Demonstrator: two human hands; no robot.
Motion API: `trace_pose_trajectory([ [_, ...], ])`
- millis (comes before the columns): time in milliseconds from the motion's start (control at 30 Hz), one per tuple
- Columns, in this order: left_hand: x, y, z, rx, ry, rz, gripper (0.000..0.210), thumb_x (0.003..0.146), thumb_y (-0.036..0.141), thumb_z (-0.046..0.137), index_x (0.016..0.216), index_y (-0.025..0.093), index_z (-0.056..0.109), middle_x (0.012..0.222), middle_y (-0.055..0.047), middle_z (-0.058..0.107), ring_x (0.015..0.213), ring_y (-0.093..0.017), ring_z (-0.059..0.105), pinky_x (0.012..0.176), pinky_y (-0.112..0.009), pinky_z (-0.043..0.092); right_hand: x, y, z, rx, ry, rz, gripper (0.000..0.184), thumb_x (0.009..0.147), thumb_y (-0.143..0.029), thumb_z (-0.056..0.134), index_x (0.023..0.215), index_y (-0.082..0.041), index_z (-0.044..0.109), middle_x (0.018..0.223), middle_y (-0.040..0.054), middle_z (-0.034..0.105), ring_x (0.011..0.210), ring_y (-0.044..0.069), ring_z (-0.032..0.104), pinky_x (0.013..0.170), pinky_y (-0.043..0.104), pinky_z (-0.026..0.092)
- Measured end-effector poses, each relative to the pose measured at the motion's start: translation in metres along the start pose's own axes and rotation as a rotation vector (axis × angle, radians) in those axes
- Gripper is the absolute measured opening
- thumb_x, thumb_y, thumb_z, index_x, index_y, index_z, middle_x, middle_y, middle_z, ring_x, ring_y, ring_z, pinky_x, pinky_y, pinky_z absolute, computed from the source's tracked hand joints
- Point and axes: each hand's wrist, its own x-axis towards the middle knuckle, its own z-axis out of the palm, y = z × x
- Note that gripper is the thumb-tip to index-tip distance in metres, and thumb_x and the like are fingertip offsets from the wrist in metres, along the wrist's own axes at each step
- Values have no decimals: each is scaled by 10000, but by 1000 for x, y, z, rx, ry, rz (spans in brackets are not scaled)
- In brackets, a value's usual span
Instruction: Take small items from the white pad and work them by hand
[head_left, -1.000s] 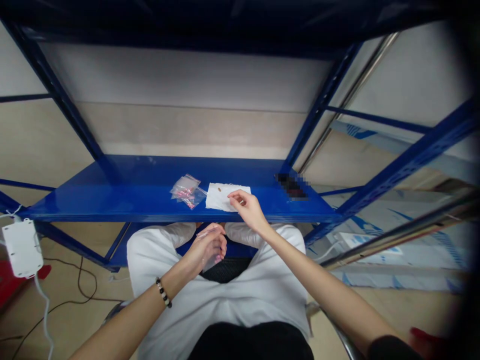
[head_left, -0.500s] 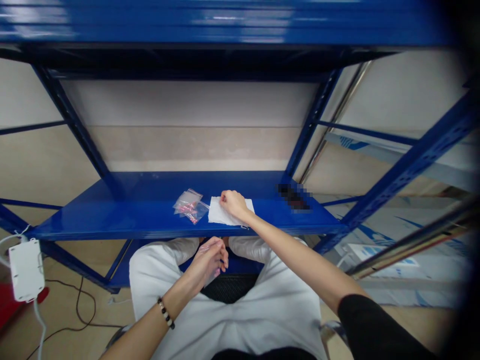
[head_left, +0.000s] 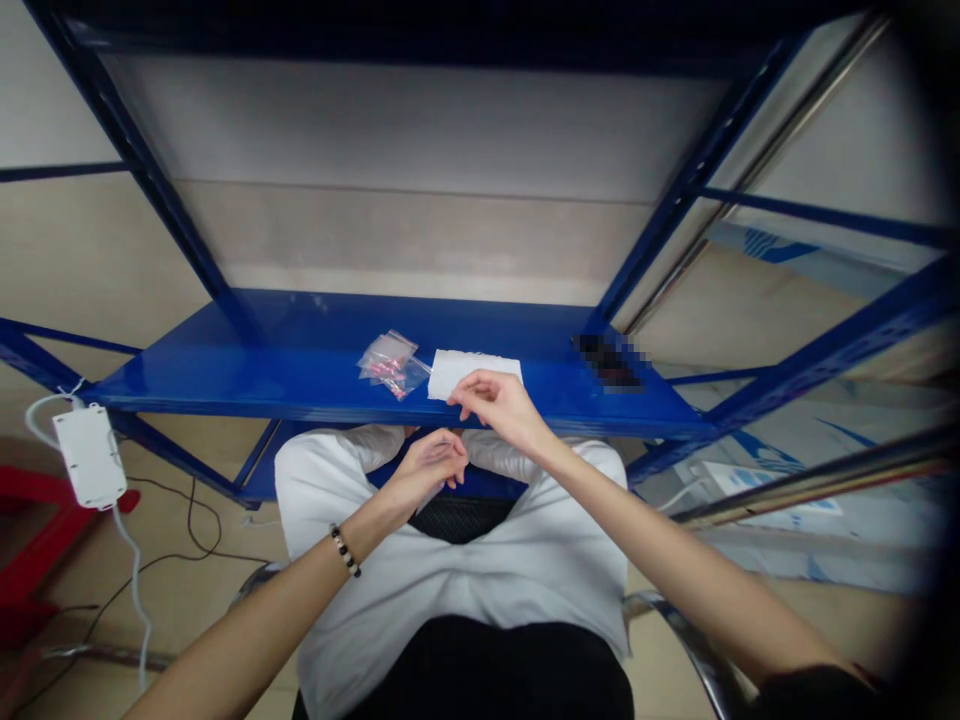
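Note:
My left hand [head_left: 433, 462] is over my lap below the shelf edge, its fingers curled round a clear plastic bag [head_left: 429, 496], of which only a little shows. My right hand [head_left: 496, 402] hangs over the near edge of a white sheet of paper [head_left: 474, 366], thumb and fingertips pinched together. Anything between those fingertips is too small to make out. Left of the paper lie several small clear zip bags [head_left: 391, 362] with red and pink bits inside, overlapping one another.
The blue metal shelf [head_left: 300, 350] has uprights on both sides. A dark pixelated object [head_left: 609, 362] lies at its right end. A white power box [head_left: 91, 456] with a cable hangs at the left. Wrapped panels [head_left: 795, 510] lean at the right.
My right hand has drawn back from the middle of the paper towards its near edge. My left hand has turned slightly, still holding the bag. The view has tilted down.

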Motion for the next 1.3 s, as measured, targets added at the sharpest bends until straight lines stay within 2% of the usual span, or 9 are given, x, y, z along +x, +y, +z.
trace_pose_trajectory([
  [67, 0, -4, 0, 132, -7, 67, 259, 746, 291, 762, 869, 158, 577, 768, 6, 584, 675, -97, 547, 657, -224, 426, -37, -7, 9, 126, 10, 39, 223, 855, -398, 663, 907, -182, 639, 810, 47, 715, 601, 158, 648, 566, 275, 482],
  [100, 0, -6, 0, 216, -5, 103, 236, 745, 274, 755, 841, 155, 575, 776, 9, 578, 689, -98, 540, 673, -227, 424, -53, -8, 13, 120, 42, 31, 207, 856, -386, 675, 899, -186, 639, 790, 38, 704, 610, 158, 646, 578, 279, 486],
  [233, -4, -8, 0, 595, 12, 205, 122, 795, 245, 672, 803, 155, 590, 715, 30, 553, 665, -99, 498, 631, -219, 379, -92, -6, 18, -173, 105, -123, 100, 876, -290, 681, 843, -197, 689, 812, 35, 679, 737, 169, 627, 693, 304, 487],
  [333, -6, -7, 0, 715, 4, 229, 85, 799, 226, 638, 850, 161, 613, 718, 34, 576, 664, -104, 507, 644, -222, 383, -100, -1, 18, -264, 118, -230, 101, 921, -243, 626, 917, -211, 721, 904, 55, 682, 840, 186, 632, 771, 328, 494],
  [533, -6, -8, 4, 698, -10, 227, 57, 774, 192, 608, 806, 156, 579, 729, 29, 561, 686, -109, 504, 638, -210, 385, -102, 2, 20, -342, 117, -350, 97, 931, -195, 606, 973, -216, 690, 937, 53, 693, 894, 201, 611, 839, 365, 486],
  [733, -8, -9, 9, 659, -6, 211, 81, 790, 223, 608, 803, 153, 571, 706, 37, 511, 665, -101, 462, 618, -207, 365, -102, -1, 14, -393, 167, -305, 39, 914, -188, 609, 900, -212, 636, 883, 48, 679, 885, 212, 583, 810, 365, 479],
  [833, -10, -8, 10, 629, -15, 204, 84, 795, 221, 603, 782, 155, 552, 694, 38, 500, 648, -99, 452, 602, -208, 352, -103, -3, 15, -394, 135, -305, 45, 916, -209, 606, 879, -223, 629, 864, 45, 676, 875, 217, 576, 811, 374, 479],
  [1067, -9, -6, 11, 584, -43, 192, 105, 772, 237, 636, 796, 154, 575, 776, -2, 578, 746, -139, 529, 685, -225, 402, -106, -6, 20, -449, 106, -320, 87, 928, -234, 590, 868, -231, 654, 843, 50, 678, 877, 229, 571, 828, 394, 457],
  [1300, -11, -3, 15, 565, -37, 202, 104, 767, 229, 637, 788, 146, 578, 746, 11, 567, 716, -125, 511, 659, -221, 392, -106, -3, 20, -476, 75, -344, 119, 934, -272, 603, 919, -242, 717, 885, 56, 712, 908, 241, 579, 839, 415, 444],
])
